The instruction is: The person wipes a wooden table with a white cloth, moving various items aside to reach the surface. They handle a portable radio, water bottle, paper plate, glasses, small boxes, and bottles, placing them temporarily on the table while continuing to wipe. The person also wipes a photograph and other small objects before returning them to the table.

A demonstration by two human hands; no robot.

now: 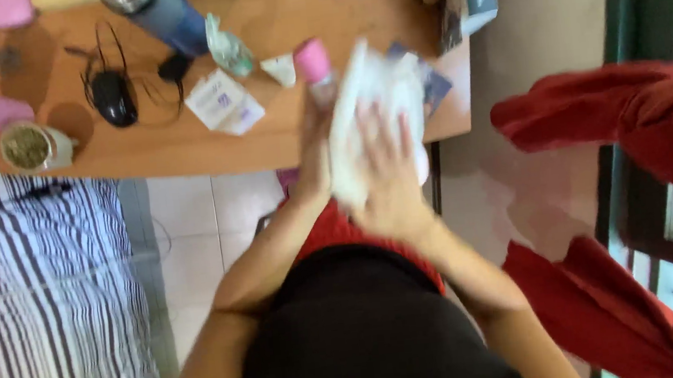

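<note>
I see both my left hand (313, 162) and right hand (388, 172) clasping a white cloth (369, 104) over the wooden table (184, 146), pale floor tiles (193, 236) beneath, red curtain (634, 119) alongside.

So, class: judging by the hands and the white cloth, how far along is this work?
Done: nothing visibly finished. In hand: both hands, left hand and right hand, press a blurred white cloth or paper wad above the edge of the wooden table. Left: the pink-capped bottle and white packet lie untouched.
</note>
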